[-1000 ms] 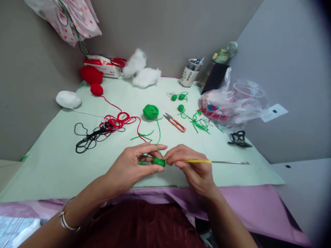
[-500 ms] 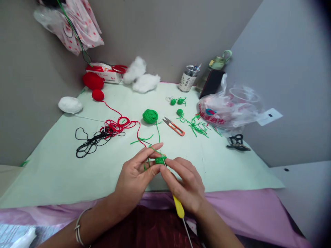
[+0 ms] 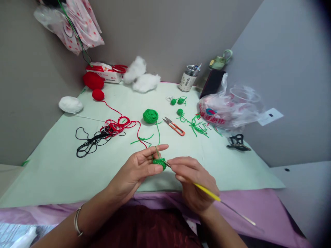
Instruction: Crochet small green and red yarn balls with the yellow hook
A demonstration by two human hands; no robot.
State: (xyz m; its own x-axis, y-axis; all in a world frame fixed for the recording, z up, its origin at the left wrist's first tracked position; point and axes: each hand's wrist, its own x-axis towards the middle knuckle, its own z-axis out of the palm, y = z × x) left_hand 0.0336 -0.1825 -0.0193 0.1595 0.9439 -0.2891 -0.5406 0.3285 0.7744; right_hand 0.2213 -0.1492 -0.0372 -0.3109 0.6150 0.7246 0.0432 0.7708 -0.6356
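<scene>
My left hand [image 3: 138, 167] pinches a small green crocheted piece [image 3: 160, 163] between thumb and fingers, with its index finger stretched out and green yarn running over it. That yarn leads back to a green yarn ball [image 3: 150, 116] on the table. My right hand [image 3: 198, 182] is closed on a crochet hook [image 3: 208, 192] with a yellow handle, held like a pen. The hook's metal tip is at the right edge of the green piece; whether it sits inside a stitch I cannot tell. The hook's other metal end points down to the right.
Orange thread snips [image 3: 176, 127] lie beyond my hands, near small green balls [image 3: 180, 112] and yarn scraps [image 3: 198, 128]. Tangled black cord [image 3: 90, 143] and red yarn [image 3: 116, 126] lie left. A plastic bag [image 3: 222, 112] and a black hair claw [image 3: 238, 143] are at right.
My right hand has moved right and turned, swinging the hook's handle from pointing down to pointing lower right. My left hand has tilted the green piece, and its index finger now stretches further right.
</scene>
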